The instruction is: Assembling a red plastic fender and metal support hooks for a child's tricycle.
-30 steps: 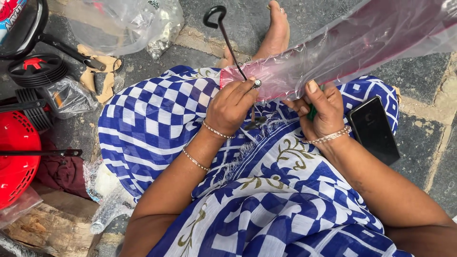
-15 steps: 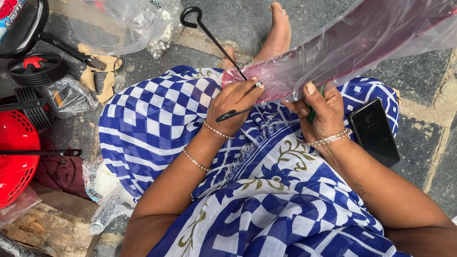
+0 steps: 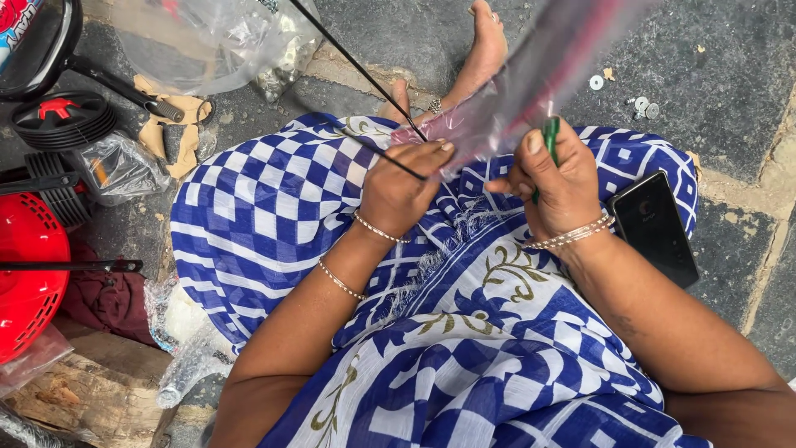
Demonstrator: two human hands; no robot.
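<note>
Head view looks straight down on a seated person's lap, draped in blue-and-white checked cloth (image 3: 249,216). At the middle, the left hand (image 3: 398,195) is clenched around a thin black metal rod (image 3: 356,70), whose long end slants up and away to the top edge while a short end pokes out across the knuckles. Its fingertips press against the lower end of a long clear plastic sleeve (image 3: 514,91) with something dark and reddish inside, which runs up to the right and out of the frame. Just beside it, the right hand (image 3: 560,182) is closed on a green-handled tool (image 3: 550,137), the thumb raised along the handle where it meets the sleeve; whether the tool's tip touches the plastic cannot be told. Both wrists carry thin bangles.

Beyond the hands, a bare foot (image 3: 485,46) rests on the grey stone floor (image 3: 713,75). A black phone (image 3: 655,228) lies on the cloth near the right wrist. A few small metal washers (image 3: 643,104) are scattered on the floor, well apart from the hands. At the far left stand a red fan grille (image 3: 29,290), black fan parts (image 3: 62,120) and a crumpled clear plastic bag (image 3: 207,41).
</note>
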